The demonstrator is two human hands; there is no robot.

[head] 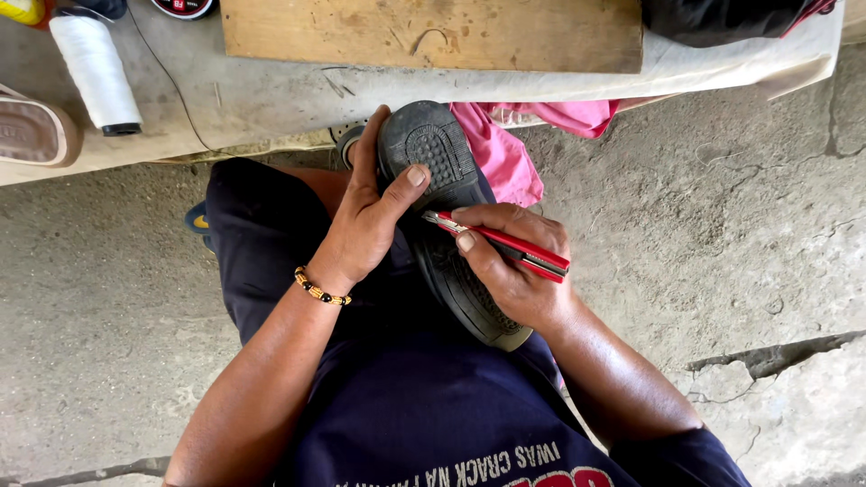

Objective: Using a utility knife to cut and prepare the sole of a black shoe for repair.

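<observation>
Black rubber-soled shoe (446,225), sole up, lying across the lap on dark navy shorts, toe toward the workbench and heel toward the body.

Far left: brown sandal sole (32,131) at the frame edge on the grey bench top (262,90). Just beside it, white spool of thread (95,68) with a black base, a thin dark thread trailing off across the bench. Above centre, worn rectangular wooden board (433,32) resting on the same surface.

Left hand (365,221), beaded orange-and-black bracelet (320,290) at the wrist, wrapped around the shoe's toe end, fingers behind the edge, thumb pressed flat on the tread. Firmly grasping the shoe.

Right hand (514,266) laid over the middle of the sole, closed around a red-handled utility knife (501,245), metal blade tip pointing left, touching the sole just beside the left thumb.

Behind the shoe, crumpled pink cloth (510,149) hanging from the bench edge. Further right, rough cracked concrete floor (722,225). Top right, dark bundle of fabric (722,18) on the bench.
</observation>
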